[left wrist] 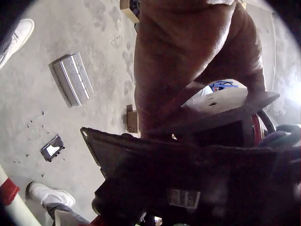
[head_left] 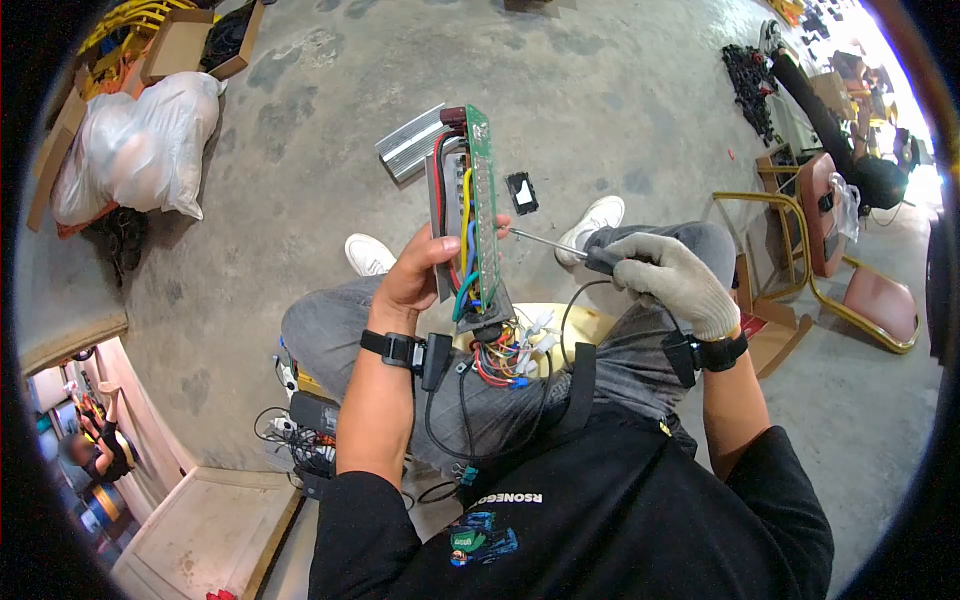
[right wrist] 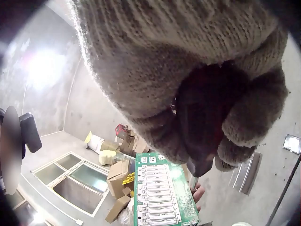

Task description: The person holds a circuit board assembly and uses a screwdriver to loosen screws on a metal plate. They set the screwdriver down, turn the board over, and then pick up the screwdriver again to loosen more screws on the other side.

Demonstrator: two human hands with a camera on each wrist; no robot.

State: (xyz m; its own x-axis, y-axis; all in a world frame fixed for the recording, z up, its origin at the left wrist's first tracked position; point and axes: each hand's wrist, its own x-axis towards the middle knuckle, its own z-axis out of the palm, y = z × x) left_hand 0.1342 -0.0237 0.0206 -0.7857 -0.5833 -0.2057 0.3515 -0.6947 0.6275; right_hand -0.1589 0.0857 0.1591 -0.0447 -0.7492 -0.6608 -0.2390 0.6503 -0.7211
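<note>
My bare left hand (head_left: 412,268) grips a controller unit whose green circuit board (head_left: 482,210) stands on edge, with red, yellow, blue and green wires beside it. In the left wrist view that hand (left wrist: 188,61) holds the unit's dark plate (left wrist: 188,174). My gloved right hand (head_left: 672,280) has its fingers round the dark handle of a screwdriver (head_left: 545,240), its shaft pointing at the board's edge. The right wrist view has the glove (right wrist: 178,61) round the handle (right wrist: 202,108), above the green board (right wrist: 162,193). Where the tip touches cannot be told.
A bundle of loose connectors (head_left: 505,360) lies at the lap. On the floor are a silver finned housing (head_left: 412,143) and a small black part (head_left: 521,193). White bags (head_left: 140,150) stand at left, a chair (head_left: 830,230) at right, and a person (head_left: 100,445) at lower left.
</note>
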